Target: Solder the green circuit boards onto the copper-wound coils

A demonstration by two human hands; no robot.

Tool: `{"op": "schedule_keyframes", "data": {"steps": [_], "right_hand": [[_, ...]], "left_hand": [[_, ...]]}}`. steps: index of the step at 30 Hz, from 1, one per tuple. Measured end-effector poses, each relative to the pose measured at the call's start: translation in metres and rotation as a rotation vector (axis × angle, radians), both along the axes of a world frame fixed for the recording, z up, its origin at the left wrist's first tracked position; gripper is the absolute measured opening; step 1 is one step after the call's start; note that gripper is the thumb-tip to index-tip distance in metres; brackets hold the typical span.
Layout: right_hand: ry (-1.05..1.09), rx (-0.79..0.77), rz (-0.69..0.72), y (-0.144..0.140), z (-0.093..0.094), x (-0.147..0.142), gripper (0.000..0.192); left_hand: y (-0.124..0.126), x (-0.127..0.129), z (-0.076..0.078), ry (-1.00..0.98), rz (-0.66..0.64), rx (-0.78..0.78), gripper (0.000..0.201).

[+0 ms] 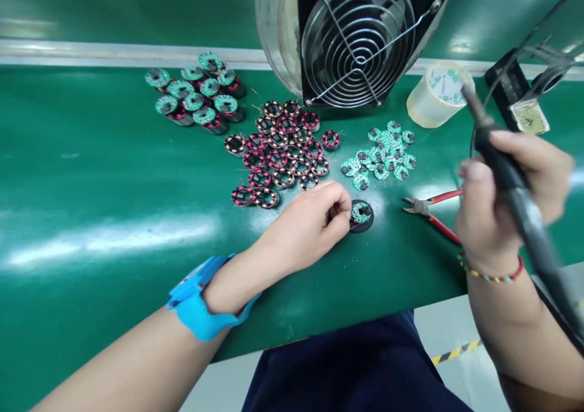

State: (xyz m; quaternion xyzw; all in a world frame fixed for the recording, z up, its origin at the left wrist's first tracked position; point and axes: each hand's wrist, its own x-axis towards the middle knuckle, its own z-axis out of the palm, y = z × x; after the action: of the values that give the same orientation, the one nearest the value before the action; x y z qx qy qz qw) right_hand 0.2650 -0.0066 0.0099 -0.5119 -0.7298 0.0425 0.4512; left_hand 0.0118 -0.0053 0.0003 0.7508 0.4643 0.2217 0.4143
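Observation:
My right hand [511,193] is wrapped round a soldering iron [515,187], its tip pointing up and left, raised over the right side of the bench. My left hand [314,223] is closed in a pinch at the left edge of a small round green circuit board [362,212], which sits on a black round base [362,228]. What lies between those fingertips is too small to make out. Red-handled side cutters [426,206] lie with jaws open between the base and my right hand.
Several loose round circuit boards [387,150] lie behind the base. Several copper-wound coil rings [277,159] cover the middle, and several coils topped with boards [194,101] stand at the back left. A fan [360,59], a tape roll [426,104] and an iron stand with sponge [529,117] line the back.

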Motion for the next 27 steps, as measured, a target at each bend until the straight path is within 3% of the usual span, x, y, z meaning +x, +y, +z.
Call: {"op": "schedule_keyframes", "data": {"steps": [1,3,4,8,11,14,16,27], "right_hand": [[-0.096,0.017,-0.046,0.010,-0.002,0.004,0.037],[-0.182,-0.164,0.045,0.024,-0.007,0.009,0.039],[-0.128,-0.195,0.002,0.025,-0.008,0.008,0.040],[0.133,-0.085,-0.101,0.001,-0.007,-0.013,0.030],[0.246,-0.165,0.062,-0.022,0.000,-0.036,0.036],[0.004,-0.279,0.314,-0.028,0.002,-0.052,0.040],[-0.100,-0.322,0.395,-0.026,-0.001,-0.058,0.043],[-0.063,-0.435,0.411,-0.026,-0.019,-0.058,0.046]], "left_hand": [[0.000,0.000,0.000,0.003,0.003,0.000,0.012],[0.000,0.000,-0.001,0.003,0.006,0.000,0.012],[0.000,-0.001,-0.001,-0.001,0.003,0.000,0.012],[0.000,-0.002,0.000,-0.022,-0.012,-0.004,0.013],[0.000,-0.003,0.001,-0.031,-0.018,-0.008,0.013],[0.001,-0.004,0.000,-0.039,-0.032,0.000,0.013],[0.001,-0.004,-0.002,-0.038,-0.037,0.011,0.013],[0.004,-0.012,0.000,0.074,-0.219,0.123,0.016]]}}
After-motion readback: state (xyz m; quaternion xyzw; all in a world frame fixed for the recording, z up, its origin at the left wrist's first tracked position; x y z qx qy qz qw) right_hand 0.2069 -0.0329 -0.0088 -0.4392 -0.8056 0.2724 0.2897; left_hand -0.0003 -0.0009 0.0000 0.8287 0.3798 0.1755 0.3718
